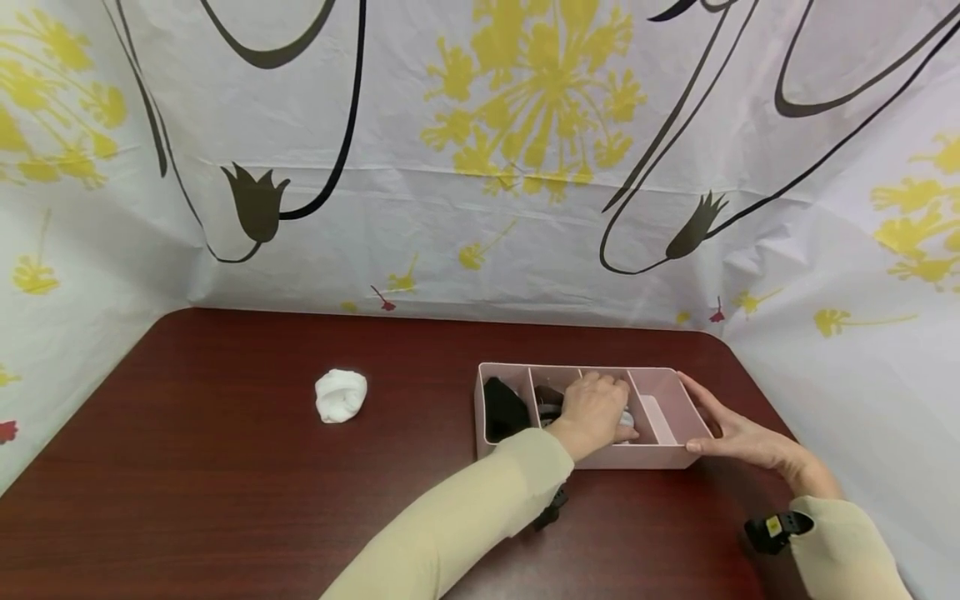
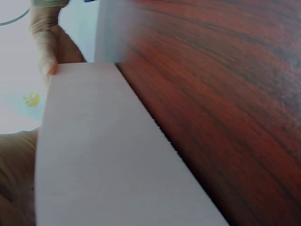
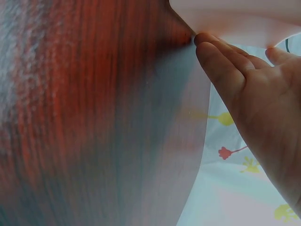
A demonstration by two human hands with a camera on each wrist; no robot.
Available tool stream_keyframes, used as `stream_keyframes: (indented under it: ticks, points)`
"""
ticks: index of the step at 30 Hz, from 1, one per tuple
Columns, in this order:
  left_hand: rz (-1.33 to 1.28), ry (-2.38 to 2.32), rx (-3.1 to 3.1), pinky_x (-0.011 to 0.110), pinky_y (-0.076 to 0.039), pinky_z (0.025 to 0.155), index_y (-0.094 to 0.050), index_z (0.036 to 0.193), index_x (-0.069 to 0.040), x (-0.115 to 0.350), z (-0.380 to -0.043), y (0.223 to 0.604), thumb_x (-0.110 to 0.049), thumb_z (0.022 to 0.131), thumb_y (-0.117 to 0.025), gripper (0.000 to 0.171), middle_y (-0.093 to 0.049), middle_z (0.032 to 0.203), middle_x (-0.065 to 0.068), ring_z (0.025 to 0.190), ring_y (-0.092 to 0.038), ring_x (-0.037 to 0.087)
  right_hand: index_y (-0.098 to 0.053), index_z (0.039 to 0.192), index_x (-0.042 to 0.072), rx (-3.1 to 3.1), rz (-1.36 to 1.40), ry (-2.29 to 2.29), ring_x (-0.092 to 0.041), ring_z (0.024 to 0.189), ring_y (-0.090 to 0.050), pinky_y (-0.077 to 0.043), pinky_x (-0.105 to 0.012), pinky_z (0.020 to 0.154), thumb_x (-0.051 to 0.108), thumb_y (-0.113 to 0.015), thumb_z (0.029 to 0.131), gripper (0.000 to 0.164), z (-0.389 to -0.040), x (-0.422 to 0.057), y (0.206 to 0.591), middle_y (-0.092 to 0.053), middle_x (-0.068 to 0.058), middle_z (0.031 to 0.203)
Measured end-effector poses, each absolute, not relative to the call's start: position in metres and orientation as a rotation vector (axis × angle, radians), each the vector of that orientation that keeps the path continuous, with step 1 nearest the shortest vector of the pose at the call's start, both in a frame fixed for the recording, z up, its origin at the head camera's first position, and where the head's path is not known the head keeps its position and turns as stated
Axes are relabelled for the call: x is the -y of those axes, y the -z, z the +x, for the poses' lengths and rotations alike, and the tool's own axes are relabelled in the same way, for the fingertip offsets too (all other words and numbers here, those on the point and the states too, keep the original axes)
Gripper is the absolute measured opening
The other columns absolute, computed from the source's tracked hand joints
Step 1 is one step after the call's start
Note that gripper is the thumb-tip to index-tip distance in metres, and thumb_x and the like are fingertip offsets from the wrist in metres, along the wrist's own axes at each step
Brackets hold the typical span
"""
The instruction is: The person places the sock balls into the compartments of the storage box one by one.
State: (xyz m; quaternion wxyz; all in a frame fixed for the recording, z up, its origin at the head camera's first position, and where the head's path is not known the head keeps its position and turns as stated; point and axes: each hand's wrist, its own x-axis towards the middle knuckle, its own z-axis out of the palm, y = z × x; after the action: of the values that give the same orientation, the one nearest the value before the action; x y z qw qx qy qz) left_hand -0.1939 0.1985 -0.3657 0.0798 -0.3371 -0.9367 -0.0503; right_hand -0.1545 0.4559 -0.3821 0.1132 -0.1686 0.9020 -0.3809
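1. Pink box (image 1: 630,457): four compartments in a row, flat on the right part of the table (image 1: 187,467); long side toward the person, presumably so that each compartment can be reached from above.
2. Right hand (image 1: 750,442): spans the box's right end, thumb at the near corner, fingers along the end wall; probably a brace against sliding.
3. Left hand (image 1: 596,408): inside the third compartment, well apart from the right hand; fingertips hidden, so whether they grip cannot be told.
4. Light-coloured item (image 1: 627,418): third compartment, mostly covered by the left hand.
5. Dark bundle (image 1: 504,408): first compartment, walled off from its neighbours, seemingly to stay separate.
6. Dark items (image 1: 550,404): second compartment, partly hidden.
7. Pale strip (image 1: 660,419): fourth compartment; purpose unclear.
8. White bundle (image 1: 341,396): on the table, well left of the box, untouched; compactly folded or rolled, apparently to hold its shape.
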Motion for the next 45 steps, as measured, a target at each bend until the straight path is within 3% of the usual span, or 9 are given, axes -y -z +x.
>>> stream_keyframes:
  ticks: [7, 11, 17, 24, 30, 34, 41, 45]
  points:
    - [-1.056, 0.466, 2.823, 0.019, -0.049, 0.076, -0.06, 0.117, -0.023, -0.187, -0.192, 0.358, -0.058, 0.075, -0.068, 0.055, -0.06, 0.109, -0.01, 0.1, -0.058, 0.005, 0.001, 0.152, 0.014, -2.632, -0.504, 1.127, 0.011, 0.111, -0.035, -0.042, -0.02, 0.079, 0.009, -0.061, 0.085, 0.092, -0.153, -0.457, 0.385, -0.02, -0.013, 0.141]
    - [-1.077, 0.665, 2.82, 0.019, -0.047, 0.079, -0.055, 0.128, -0.023, -0.178, -0.189, 0.347, -0.056, 0.075, -0.071, 0.064, -0.059, 0.115, -0.009, 0.102, -0.057, 0.005, 0.002, 0.152, 0.014, -2.603, -0.526, 1.167, 0.006, 0.11, -0.04, -0.044, -0.021, 0.078, 0.007, -0.06, 0.085, 0.092, -0.153, -0.457, 0.385, -0.024, -0.017, 0.138]
    - [-1.104, 0.986, 2.764, 0.014, -0.043, 0.075, -0.056, 0.123, -0.021, -0.157, -0.188, 0.333, -0.05, 0.072, -0.076, 0.063, -0.058, 0.107, -0.01, 0.093, -0.053, 0.002, 0.003, 0.152, 0.013, -2.598, -0.541, 1.172, 0.006, 0.111, -0.04, -0.044, -0.021, 0.078, 0.005, -0.06, 0.085, 0.092, -0.155, -0.456, 0.384, -0.023, -0.022, 0.138]
    - [-1.111, 1.143, 2.716, 0.024, -0.045, 0.09, -0.052, 0.128, -0.022, -0.126, -0.188, 0.322, -0.047, 0.074, -0.076, 0.063, -0.057, 0.123, -0.008, 0.114, -0.053, 0.009, 0.002, 0.152, 0.014, -2.602, -0.519, 1.172, 0.008, 0.112, -0.036, -0.043, -0.02, 0.079, 0.007, -0.061, 0.085, 0.092, -0.156, -0.457, 0.382, -0.021, -0.015, 0.141]
    - [-1.117, 1.151, 2.672, 0.028, -0.041, 0.098, -0.051, 0.131, -0.019, -0.097, -0.194, 0.321, -0.043, 0.076, -0.076, 0.065, -0.056, 0.125, -0.004, 0.117, -0.052, 0.013, 0.0, 0.152, 0.015, -2.626, -0.538, 1.153, 0.01, 0.113, -0.035, -0.042, -0.019, 0.081, 0.007, -0.061, 0.085, 0.092, -0.155, -0.457, 0.383, -0.024, -0.013, 0.14]
    - [-1.099, 1.157, 2.668, 0.032, -0.042, 0.098, -0.051, 0.131, -0.018, -0.073, -0.201, 0.322, -0.043, 0.075, -0.076, 0.066, -0.056, 0.126, -0.003, 0.116, -0.053, 0.014, 0.001, 0.152, 0.013, -2.619, -0.555, 1.16, 0.009, 0.113, -0.036, -0.042, -0.019, 0.081, 0.006, -0.061, 0.084, 0.092, -0.155, -0.457, 0.384, -0.024, -0.014, 0.139]
    - [-0.998, 1.207, 2.661, 0.034, -0.045, 0.094, -0.053, 0.129, -0.015, -0.032, -0.213, 0.329, -0.036, 0.075, -0.078, 0.064, -0.058, 0.125, 0.001, 0.115, -0.055, 0.016, -0.001, 0.152, 0.014, -2.681, -0.532, 1.102, 0.014, 0.115, -0.029, -0.038, -0.017, 0.083, 0.009, -0.063, 0.084, 0.092, -0.154, -0.457, 0.381, -0.019, 0.001, 0.144]
    - [-0.939, 1.212, 2.665, 0.035, -0.046, 0.093, -0.054, 0.128, -0.016, -0.016, -0.215, 0.335, -0.035, 0.074, -0.079, 0.063, -0.058, 0.126, 0.001, 0.115, -0.055, 0.017, -0.001, 0.152, 0.015, -2.675, -0.526, 1.107, 0.014, 0.115, -0.029, -0.039, -0.017, 0.084, 0.009, -0.063, 0.084, 0.092, -0.153, -0.456, 0.382, -0.019, -0.001, 0.144]
